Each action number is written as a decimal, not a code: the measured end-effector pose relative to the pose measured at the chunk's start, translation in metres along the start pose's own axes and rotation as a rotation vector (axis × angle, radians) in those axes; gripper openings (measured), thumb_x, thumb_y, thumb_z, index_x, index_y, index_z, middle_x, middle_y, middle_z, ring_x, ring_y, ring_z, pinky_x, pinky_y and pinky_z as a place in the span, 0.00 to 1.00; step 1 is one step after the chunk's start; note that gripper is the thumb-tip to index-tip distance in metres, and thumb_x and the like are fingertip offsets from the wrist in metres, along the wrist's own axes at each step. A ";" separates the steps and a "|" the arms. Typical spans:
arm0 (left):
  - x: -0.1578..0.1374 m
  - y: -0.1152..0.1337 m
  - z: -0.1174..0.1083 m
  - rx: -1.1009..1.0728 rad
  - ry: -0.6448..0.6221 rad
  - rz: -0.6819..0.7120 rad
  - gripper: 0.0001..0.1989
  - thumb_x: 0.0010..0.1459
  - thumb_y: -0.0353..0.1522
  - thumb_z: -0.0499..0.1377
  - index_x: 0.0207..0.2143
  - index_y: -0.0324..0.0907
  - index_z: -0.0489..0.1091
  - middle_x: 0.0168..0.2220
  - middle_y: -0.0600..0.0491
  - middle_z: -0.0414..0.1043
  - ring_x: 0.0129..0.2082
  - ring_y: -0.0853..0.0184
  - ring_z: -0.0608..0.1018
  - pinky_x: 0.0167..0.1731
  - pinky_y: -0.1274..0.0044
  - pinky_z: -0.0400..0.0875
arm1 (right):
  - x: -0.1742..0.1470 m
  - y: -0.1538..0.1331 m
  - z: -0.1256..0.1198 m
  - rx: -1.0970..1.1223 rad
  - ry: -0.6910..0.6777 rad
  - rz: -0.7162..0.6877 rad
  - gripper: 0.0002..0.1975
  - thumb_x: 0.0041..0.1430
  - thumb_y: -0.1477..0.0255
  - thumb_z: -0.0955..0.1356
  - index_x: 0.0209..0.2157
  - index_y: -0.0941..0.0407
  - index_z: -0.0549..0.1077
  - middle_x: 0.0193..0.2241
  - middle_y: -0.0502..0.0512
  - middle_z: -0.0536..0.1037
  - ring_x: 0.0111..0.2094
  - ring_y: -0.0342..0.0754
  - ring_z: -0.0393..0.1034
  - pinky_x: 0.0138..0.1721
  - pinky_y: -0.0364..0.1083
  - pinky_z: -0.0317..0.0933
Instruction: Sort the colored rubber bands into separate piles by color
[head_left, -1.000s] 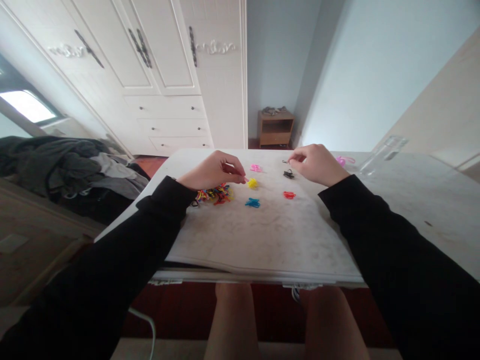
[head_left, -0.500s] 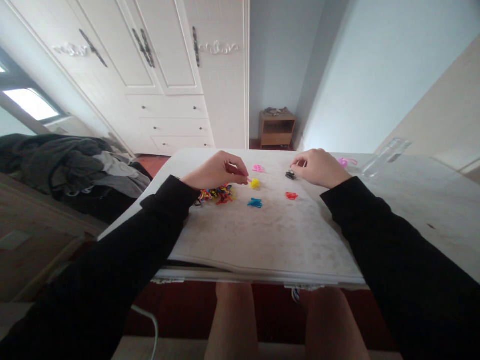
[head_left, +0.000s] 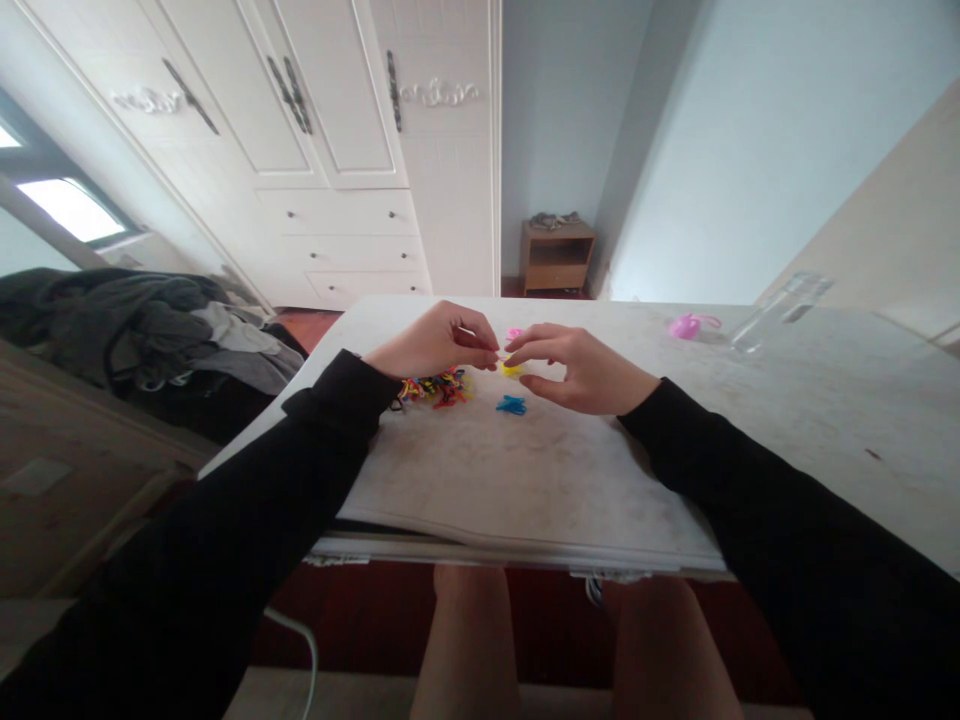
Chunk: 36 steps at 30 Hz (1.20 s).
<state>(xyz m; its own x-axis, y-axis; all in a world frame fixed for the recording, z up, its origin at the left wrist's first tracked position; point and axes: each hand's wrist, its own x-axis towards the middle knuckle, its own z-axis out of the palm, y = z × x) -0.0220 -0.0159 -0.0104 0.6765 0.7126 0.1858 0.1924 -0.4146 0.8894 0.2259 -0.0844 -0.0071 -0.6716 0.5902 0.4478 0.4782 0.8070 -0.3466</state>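
Observation:
My left hand (head_left: 454, 342) is closed in a pinch over the table, a small pink rubber band (head_left: 501, 356) at its fingertips. Facing it, my right hand (head_left: 574, 370) has thumb and fingers apart, its fingertips close to the left ones, with nothing seen in it. A mixed heap of coloured rubber bands (head_left: 442, 388) lies under my left wrist. Just beyond the fingertips are a yellow bunch (head_left: 511, 368) and a pink bunch (head_left: 514, 333), both partly covered. Nearer to me lies a blue bunch (head_left: 512, 405). My right hand hides the spots of the black and red bunches.
On the white table (head_left: 540, 490), a pink rounded object with a loop (head_left: 686, 326) and a clear glass bottle or vase (head_left: 780, 312) stand at the back right. Dark clothes (head_left: 142, 340) are piled to the left. A white wardrobe (head_left: 337, 230) and a small wooden cabinet (head_left: 556, 258) are beyond.
My right hand has moved left from the black bunch to my left fingertips, and its fingers have spread. My left hand stays nearly in place with the pink band.

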 end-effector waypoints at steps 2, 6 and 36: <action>0.000 0.000 0.000 -0.003 -0.004 -0.003 0.14 0.48 0.38 0.76 0.32 0.40 0.79 0.31 0.48 0.84 0.34 0.60 0.87 0.40 0.70 0.85 | 0.001 0.000 0.002 0.001 -0.009 -0.006 0.11 0.64 0.74 0.70 0.46 0.55 0.82 0.50 0.61 0.83 0.49 0.54 0.77 0.56 0.56 0.69; 0.000 0.001 0.000 0.008 0.003 -0.003 0.15 0.49 0.39 0.76 0.32 0.40 0.79 0.31 0.48 0.84 0.34 0.60 0.87 0.40 0.70 0.85 | 0.001 0.001 0.004 -0.011 -0.020 -0.007 0.10 0.65 0.73 0.70 0.46 0.55 0.82 0.48 0.61 0.83 0.50 0.54 0.77 0.56 0.57 0.70; 0.005 -0.010 -0.018 0.388 0.320 0.058 0.03 0.54 0.29 0.65 0.34 0.40 0.76 0.25 0.53 0.77 0.27 0.68 0.79 0.28 0.77 0.71 | 0.000 0.042 -0.001 -0.414 -0.048 0.420 0.20 0.65 0.67 0.66 0.53 0.60 0.79 0.56 0.67 0.80 0.59 0.63 0.73 0.61 0.60 0.66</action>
<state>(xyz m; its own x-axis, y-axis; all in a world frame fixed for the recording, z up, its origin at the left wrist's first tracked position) -0.0337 0.0023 -0.0108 0.4539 0.7945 0.4034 0.4522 -0.5955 0.6640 0.2466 -0.0509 -0.0213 -0.3968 0.8672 0.3008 0.8835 0.4497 -0.1313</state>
